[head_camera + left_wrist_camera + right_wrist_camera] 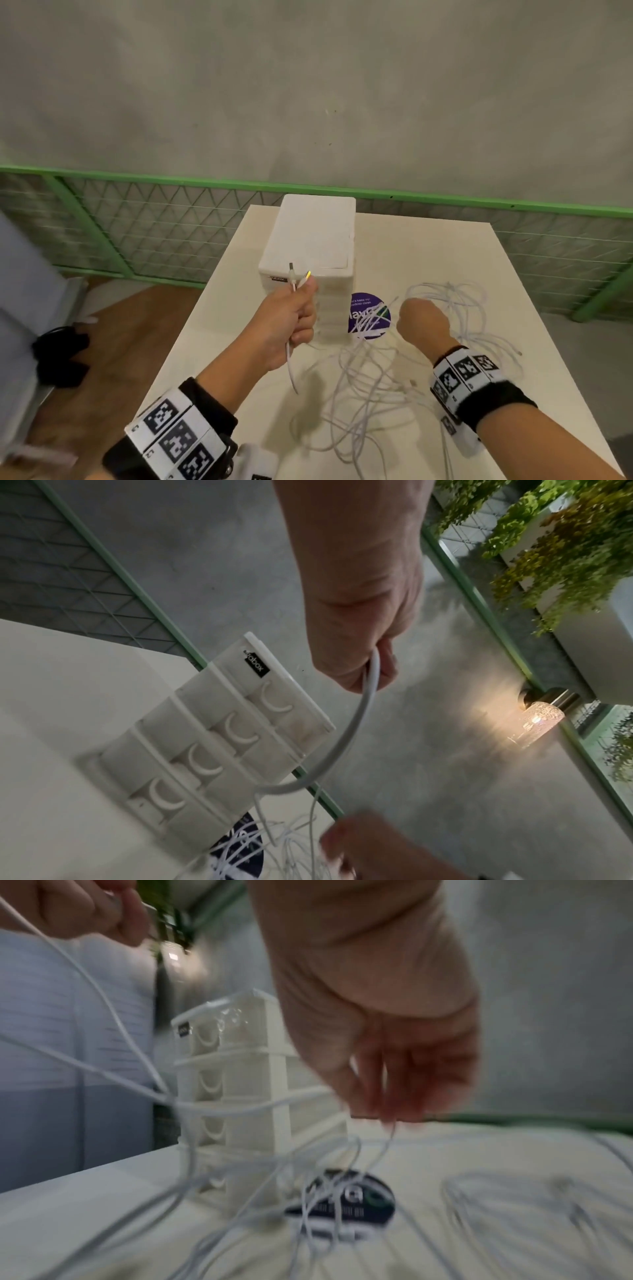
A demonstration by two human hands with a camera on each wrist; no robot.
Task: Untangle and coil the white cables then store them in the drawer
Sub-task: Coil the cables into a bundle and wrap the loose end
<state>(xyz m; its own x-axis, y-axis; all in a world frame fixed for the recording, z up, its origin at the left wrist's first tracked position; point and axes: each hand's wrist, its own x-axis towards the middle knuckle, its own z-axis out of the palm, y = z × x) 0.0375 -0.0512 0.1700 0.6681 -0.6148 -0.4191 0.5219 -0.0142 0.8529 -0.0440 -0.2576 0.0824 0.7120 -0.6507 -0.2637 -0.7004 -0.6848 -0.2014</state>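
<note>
A loose tangle of white cables (370, 394) lies over the right half of the white table (428, 246). My left hand (294, 318) is raised in front of the drawer unit and grips one thicker white cable (356, 723), with two plug ends (292, 270) sticking up out of the fist. My right hand (423, 323) hovers low over the tangle with its fingers (394, 1096) curled down, pinching thin cable strands; this view is blurred. The white drawer unit (308, 246) stands at the table's back left with its stacked drawers (212, 737) all closed.
A round purple sticker (363, 301) lies on the table beside the drawer unit, partly under cables. A green wire fence (171, 222) runs behind the table. Wooden floor and a black object (58, 353) lie to the left. A lit lamp (541, 715) and plants (565, 547) are on the wall.
</note>
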